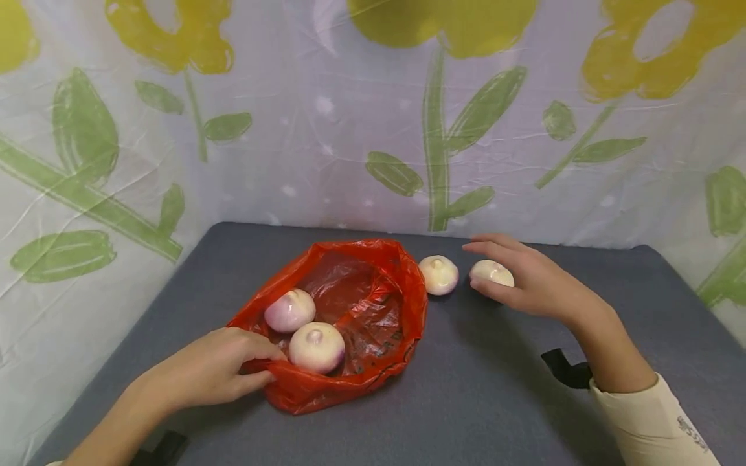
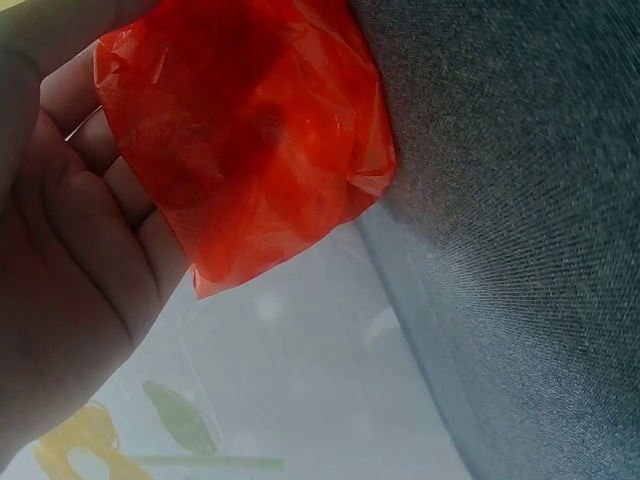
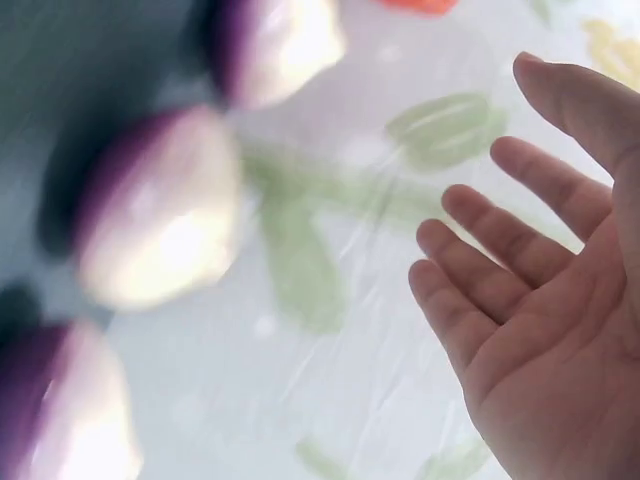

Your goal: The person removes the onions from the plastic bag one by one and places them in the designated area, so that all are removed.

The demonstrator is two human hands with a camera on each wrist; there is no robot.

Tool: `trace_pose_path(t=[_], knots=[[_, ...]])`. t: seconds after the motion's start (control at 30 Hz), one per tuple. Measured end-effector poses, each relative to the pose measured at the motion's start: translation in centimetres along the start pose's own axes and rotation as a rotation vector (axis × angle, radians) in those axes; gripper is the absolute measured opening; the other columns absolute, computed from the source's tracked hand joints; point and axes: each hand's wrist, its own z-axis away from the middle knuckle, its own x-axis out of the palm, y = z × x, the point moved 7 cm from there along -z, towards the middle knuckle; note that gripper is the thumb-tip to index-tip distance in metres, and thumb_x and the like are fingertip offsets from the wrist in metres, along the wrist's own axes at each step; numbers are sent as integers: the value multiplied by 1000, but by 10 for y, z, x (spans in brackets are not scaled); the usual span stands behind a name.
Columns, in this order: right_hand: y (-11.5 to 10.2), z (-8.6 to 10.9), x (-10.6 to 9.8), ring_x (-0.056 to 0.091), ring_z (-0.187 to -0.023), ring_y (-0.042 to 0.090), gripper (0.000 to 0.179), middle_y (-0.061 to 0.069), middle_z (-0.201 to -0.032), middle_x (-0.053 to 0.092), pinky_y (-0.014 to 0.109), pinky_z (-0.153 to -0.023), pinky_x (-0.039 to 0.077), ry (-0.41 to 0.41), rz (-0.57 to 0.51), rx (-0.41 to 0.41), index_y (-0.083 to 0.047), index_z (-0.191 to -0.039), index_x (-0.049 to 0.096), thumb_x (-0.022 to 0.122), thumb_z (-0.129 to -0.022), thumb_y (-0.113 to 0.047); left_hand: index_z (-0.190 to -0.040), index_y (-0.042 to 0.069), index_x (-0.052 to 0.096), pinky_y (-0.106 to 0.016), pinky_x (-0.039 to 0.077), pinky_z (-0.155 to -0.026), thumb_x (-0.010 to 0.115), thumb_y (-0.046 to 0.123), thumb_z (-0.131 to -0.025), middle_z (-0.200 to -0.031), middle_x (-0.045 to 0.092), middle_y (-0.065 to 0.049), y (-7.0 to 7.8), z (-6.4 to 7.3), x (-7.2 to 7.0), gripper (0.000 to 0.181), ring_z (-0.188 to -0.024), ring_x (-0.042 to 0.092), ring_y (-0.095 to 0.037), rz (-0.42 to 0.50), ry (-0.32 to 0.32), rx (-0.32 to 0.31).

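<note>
A red plastic bag (image 1: pixel 415 291) lies with its mouth spread wide. Two pale onions, one purplish (image 1: pixel 289 310) and one whiter (image 1: pixel 316 346), sit inside it at the left. My left hand (image 1: pixel 215 367) pinches the bag's near-left rim between thumb and fingers; the left wrist view shows the red film (image 2: pixel 250 150) there. Just outside the bag's right side is another onion (image 1: pixel 439 275). My right hand (image 1: pixel 524 275) hovers with spread, relaxed fingers around a further onion (image 1: pixel 492 272), apart from it. In the right wrist view, three onions, including a middle one (image 3: pixel 165 210), stand in a row beside the empty palm.
The dark grey tabletop (image 1: pixel 466 401) carries everything. Behind and at the sides hangs a white cloth (image 1: pixel 280 129) with yellow flowers and green leaves. A black strap (image 1: pixel 565 369) sits at my right wrist, above a cream sleeve (image 1: pixel 647 421).
</note>
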Motion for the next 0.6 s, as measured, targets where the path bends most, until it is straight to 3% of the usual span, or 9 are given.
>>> trace_pose_path(t=[0.23,0.6], knots=[[-40,-21,16,50,-131,28,46,8,-144,52,50,-98,47,0,-16,-139,-11,-135,61,74,-91,-19,-105,30,73,-32,55,-78,76,18,-90,-97,64,22,1,0,1,20,-86,61,1,-10,21,19],[-93,-61,54,55,-124,20,42,7,-137,57,38,-99,49,-82,-32,-306,-10,-132,63,71,-94,-25,-105,30,73,-33,55,-77,76,19,-90,-96,64,22,2,1,0,19,-86,61,1,-17,22,21]])
